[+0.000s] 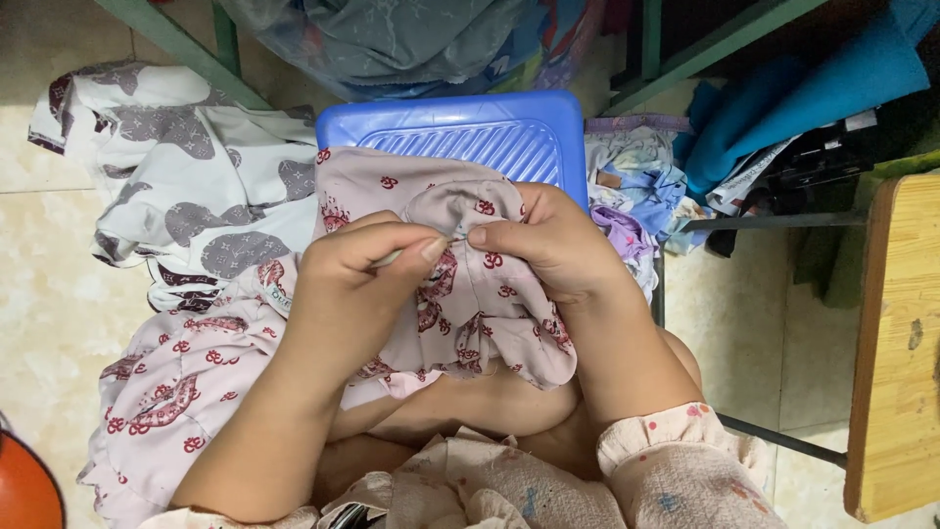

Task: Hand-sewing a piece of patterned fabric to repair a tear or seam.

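1. Pale, glossy floor tiles [59,294] all around, crowded with heaps of cloth on nearly every side.
2. Blue plastic stool [460,132] straight ahead: hard, square, rounded corners, ribbed top, its near edge covered by fabric.
3. Pink printed cloth [470,304] draped from the stool's near edge down over the lap; soft, thin, crumpled, dotted with small red motifs, bunched into a rounded fold between both hands.
4. Left hand [348,294] curled nearly shut, thumb and forefinger pinched on what looks like a thin needle [392,257] at the fold; too small to be sure.
5. Right hand [553,240] closed on the bunched cloth, thumb tip pressed on the fold just beside the left fingertips, other fingers tucked under the fabric.
6. White cloth with grey blotches [186,167] spread loosely to the left of the stool, touching the pink cloth's trailing part.
7. Mixed pile of blue and lilac scraps [636,196] just right of the stool; teal fabric [803,108] farther back.
8. Wooden table edge [896,343] on the far right, flat and hard, with a dark metal bar below; narrow strip of bare tile between it and the knee.
9. Green metal frame [176,39] slanting across the top left.
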